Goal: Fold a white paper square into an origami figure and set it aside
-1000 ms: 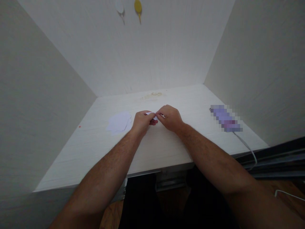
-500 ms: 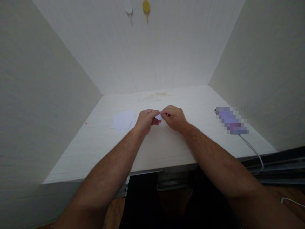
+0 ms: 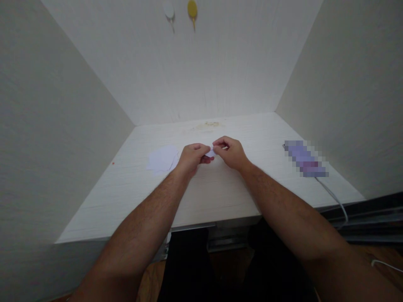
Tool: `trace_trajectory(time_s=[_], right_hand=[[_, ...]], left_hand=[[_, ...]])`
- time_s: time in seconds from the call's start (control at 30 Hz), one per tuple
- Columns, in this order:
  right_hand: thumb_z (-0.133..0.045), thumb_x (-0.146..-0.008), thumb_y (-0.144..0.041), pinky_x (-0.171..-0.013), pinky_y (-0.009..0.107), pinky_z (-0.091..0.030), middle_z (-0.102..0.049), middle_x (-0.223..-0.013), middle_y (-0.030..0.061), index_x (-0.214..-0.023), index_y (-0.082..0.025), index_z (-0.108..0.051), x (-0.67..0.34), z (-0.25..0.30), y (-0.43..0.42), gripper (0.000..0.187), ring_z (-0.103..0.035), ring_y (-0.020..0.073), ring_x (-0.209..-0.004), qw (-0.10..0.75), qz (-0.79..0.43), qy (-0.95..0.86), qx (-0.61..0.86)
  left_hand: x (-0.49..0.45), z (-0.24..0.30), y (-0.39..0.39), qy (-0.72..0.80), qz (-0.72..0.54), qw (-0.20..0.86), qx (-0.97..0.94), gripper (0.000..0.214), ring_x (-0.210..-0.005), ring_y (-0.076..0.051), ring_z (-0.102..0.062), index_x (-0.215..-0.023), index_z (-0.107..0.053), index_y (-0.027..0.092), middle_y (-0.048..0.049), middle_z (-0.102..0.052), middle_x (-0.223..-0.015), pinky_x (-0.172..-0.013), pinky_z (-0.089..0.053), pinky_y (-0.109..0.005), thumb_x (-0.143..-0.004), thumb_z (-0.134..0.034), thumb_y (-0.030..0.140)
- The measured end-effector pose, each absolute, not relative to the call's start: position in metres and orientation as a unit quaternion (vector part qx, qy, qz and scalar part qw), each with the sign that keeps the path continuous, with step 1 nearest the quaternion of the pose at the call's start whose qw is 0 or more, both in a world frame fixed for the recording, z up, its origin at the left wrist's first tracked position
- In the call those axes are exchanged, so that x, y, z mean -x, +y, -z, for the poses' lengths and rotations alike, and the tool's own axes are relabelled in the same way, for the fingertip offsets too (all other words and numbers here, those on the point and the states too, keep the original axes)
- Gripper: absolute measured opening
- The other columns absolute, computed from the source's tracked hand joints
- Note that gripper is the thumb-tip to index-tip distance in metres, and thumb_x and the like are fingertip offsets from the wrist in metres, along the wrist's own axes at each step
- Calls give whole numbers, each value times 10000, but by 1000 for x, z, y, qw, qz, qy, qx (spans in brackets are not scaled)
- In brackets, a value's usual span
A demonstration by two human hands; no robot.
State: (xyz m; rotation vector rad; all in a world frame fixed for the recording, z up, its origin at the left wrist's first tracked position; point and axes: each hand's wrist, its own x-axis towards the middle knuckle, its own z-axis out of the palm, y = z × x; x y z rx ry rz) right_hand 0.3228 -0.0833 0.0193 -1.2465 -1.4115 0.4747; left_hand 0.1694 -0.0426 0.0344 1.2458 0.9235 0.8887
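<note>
A small piece of white paper [image 3: 210,154] is held between my two hands above the middle of the table. My left hand [image 3: 192,157] pinches its left side, thumb on top and fingers underneath. My right hand [image 3: 231,152] closes thumb and fingertips on the paper's upper right edge. Much of the paper is hidden by the fingers, so I cannot make out its full shape. Left of my left hand lies a loose pile of white paper sheets [image 3: 161,159], partly overlapping.
The white table [image 3: 214,193] has walls on three sides. At the right lies a blurred-out purple item [image 3: 304,159] with a white cable [image 3: 333,195] running off the edge. A white hook [image 3: 169,10] and a yellow hook [image 3: 192,9] are on the back wall.
My right hand has shifted slightly up, and its fingers have changed their grip at the paper's edge. My left hand has stayed nearly still.
</note>
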Motion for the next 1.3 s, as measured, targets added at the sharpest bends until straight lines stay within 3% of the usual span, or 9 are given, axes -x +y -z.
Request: trace_trajectory(time_s=[0.27,0.57,0.8,1.3], right_hand=[[-649,-737,-317,-694,289,-461,-682,-752,25,-769,-159,-675,-327,-31,-85,164,-597,141,-703,536,-326,-573,527],[-676,-705,-349,-580,256,-385,-618,-646,-7,-724,-159,-636,-328,-31,-88,195,-521,116,-595,508,-354,-564,546],[-682,-686,-334,-592,251,-387,-623,-657,-10,-732,-158,-647,-329,-29,-86,185,-517,110,-596,515,-378,-548,540],[-693,-660,-314,-557,243,-369,-603,-620,-17,-702,-163,-642,-331,-28,-86,165,-492,99,-565,499,-397,-546,543]], left_hand=[[-167,-36,-43,387,-373,610,-583,194,-563,-139,-652,-690,-628,124,-48,-658,-659,-521,-494,-235,-666,-726,289],[-165,-34,-40,376,-371,599,-602,213,-563,-150,-656,-732,-624,134,-42,-662,-649,-491,-468,-226,-661,-734,302],[-164,-37,-40,379,-355,616,-592,184,-601,-150,-664,-754,-651,102,-51,-665,-653,-545,-512,-237,-619,-730,198],[-167,-41,-46,408,-352,591,-601,95,-577,-132,-646,-728,-663,94,-67,-674,-638,-583,-536,-242,-652,-698,138]])
